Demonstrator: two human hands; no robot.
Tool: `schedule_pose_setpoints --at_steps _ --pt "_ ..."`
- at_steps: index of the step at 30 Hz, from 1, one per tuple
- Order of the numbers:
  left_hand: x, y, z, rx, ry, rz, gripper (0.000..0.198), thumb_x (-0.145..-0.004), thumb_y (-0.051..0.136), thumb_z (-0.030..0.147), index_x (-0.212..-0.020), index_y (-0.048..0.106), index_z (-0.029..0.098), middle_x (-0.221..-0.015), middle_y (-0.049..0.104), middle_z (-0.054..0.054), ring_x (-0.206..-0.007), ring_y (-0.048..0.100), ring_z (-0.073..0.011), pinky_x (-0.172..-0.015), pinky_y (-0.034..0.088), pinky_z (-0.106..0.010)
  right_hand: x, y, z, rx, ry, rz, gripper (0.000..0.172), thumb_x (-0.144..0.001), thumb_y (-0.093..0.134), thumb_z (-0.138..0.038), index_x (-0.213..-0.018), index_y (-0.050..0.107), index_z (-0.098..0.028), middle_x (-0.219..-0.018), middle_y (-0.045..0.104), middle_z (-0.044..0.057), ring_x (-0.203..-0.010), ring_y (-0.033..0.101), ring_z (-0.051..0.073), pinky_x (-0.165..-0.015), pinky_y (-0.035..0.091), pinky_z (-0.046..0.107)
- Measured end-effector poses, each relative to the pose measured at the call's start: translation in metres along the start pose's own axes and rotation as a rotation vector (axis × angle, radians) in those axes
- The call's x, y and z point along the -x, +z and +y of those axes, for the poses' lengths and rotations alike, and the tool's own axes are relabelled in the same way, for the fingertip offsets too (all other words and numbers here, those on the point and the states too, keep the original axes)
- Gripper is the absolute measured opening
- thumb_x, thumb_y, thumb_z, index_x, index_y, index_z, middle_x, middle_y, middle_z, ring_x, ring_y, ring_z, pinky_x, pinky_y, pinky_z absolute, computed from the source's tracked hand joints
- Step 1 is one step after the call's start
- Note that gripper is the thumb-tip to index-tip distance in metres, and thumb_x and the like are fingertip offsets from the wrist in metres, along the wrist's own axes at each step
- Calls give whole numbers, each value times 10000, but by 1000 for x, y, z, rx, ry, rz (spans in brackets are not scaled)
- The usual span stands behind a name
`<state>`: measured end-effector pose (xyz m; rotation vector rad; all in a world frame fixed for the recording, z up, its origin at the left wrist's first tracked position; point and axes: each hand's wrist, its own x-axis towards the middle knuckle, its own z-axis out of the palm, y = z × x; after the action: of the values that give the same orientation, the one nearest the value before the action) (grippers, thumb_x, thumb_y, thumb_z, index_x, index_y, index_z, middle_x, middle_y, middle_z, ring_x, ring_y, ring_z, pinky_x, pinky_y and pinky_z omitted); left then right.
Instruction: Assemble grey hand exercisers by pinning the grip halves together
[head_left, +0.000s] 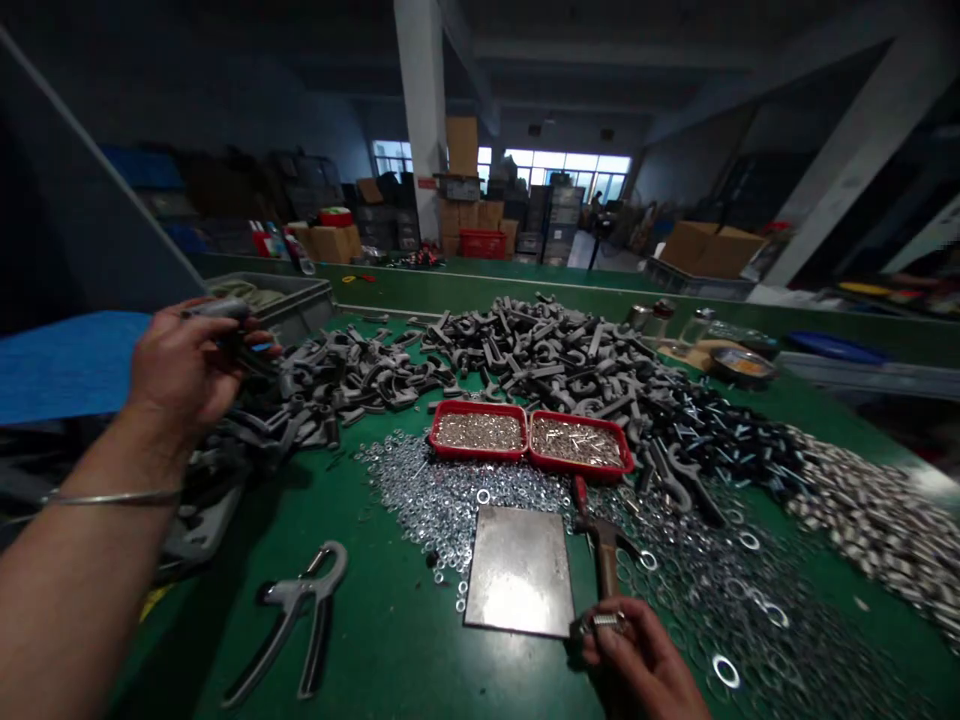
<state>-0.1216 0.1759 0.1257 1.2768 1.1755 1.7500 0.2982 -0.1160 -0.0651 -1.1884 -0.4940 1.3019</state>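
My left hand (187,355) is raised at the left, its fingers closed around a grey plastic grip handle (217,310); part of the handle is hidden by the fingers. Low at the right, my right hand (637,650) pinches a small metal coil spring (606,622) beside the corner of a square steel plate (519,570). A claw hammer (602,535) lies just beyond that hand. An assembled hand gripper (296,620) with grey and black handles rests on the green table in front of my left forearm.
Grey handle parts (540,355) form a large heap at the back. Two red trays (480,457) of small metal pins stand mid-table, with washers (427,505) around them. Black parts (720,440) and springs (877,510) are piled at the right. A grey crate (307,300) stands back left.
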Motion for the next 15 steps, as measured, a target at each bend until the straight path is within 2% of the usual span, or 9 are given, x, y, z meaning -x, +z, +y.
schedule_pose_setpoints --at_steps 1,2,4,5,6,7,9,11,15 --pt "18 3 8 -46 12 6 333 -811 575 186 -1114 470 273 -908 676 79 -1028 657 -244 -791 519 -340 0 1 -4 5 1 -4 357 -707 854 -426 -958 675 -246 -871 728 35 -771 689 194 -740 536 312" --pt "43 11 12 -117 -36 -48 409 -792 581 175 -1158 442 292 -884 666 78 -945 663 -218 -756 512 -318 0 4 -7 13 -3 -10 360 -716 847 -429 -967 669 -243 -899 735 44 -785 697 204 -756 540 331" --pt "112 37 6 -176 -142 -210 416 -719 619 159 -1113 507 232 -749 649 40 -670 630 -181 -615 493 -287 1 13 -9 36 -28 -35 359 -727 834 -450 -963 668 -237 -916 745 59 -796 707 223 -762 545 353" --pt "152 53 -3 -182 -224 -345 428 -716 624 173 -1131 525 213 -733 642 29 -600 599 -161 -566 478 -273 3 19 -9 51 -47 -47 355 -730 828 -460 -954 670 -235 -911 748 61 -803 711 230 -763 546 355" --pt "191 69 -14 -124 -369 -534 467 -731 600 187 -1185 498 218 -766 639 23 -597 584 -142 -555 466 -257 5 25 -9 65 -62 -56 351 -730 826 -466 -947 672 -236 -909 750 60 -814 714 237 -765 546 355" --pt "228 83 -26 -50 -498 -671 484 -758 570 201 -1229 466 220 -801 632 15 -612 577 -130 -561 456 -246 8 31 -9 78 -71 -65 349 -727 827 -467 -943 674 -239 -913 752 58 -828 717 244 -773 547 357" --pt "286 107 -49 74 -608 -747 448 -754 535 205 -1192 444 211 -777 604 25 -586 536 -103 -545 412 -222 12 40 -10 104 -83 -81 348 -727 826 -468 -947 674 -246 -914 750 48 -848 721 253 -802 548 370" --pt "318 121 -64 110 -651 -740 420 -747 524 201 -1156 429 207 -711 574 49 -566 503 -93 -536 381 -209 15 45 -12 135 -83 -120 352 -728 823 -474 -954 672 -250 -902 742 38 -846 719 253 -823 546 382" --pt "335 131 -76 198 -707 -699 424 -708 532 199 -1115 413 204 -658 573 58 -546 495 -95 -522 366 -203 17 43 -11 164 -90 -177 353 -752 795 -503 -973 668 -258 -918 727 37 -873 700 253 -854 526 388"
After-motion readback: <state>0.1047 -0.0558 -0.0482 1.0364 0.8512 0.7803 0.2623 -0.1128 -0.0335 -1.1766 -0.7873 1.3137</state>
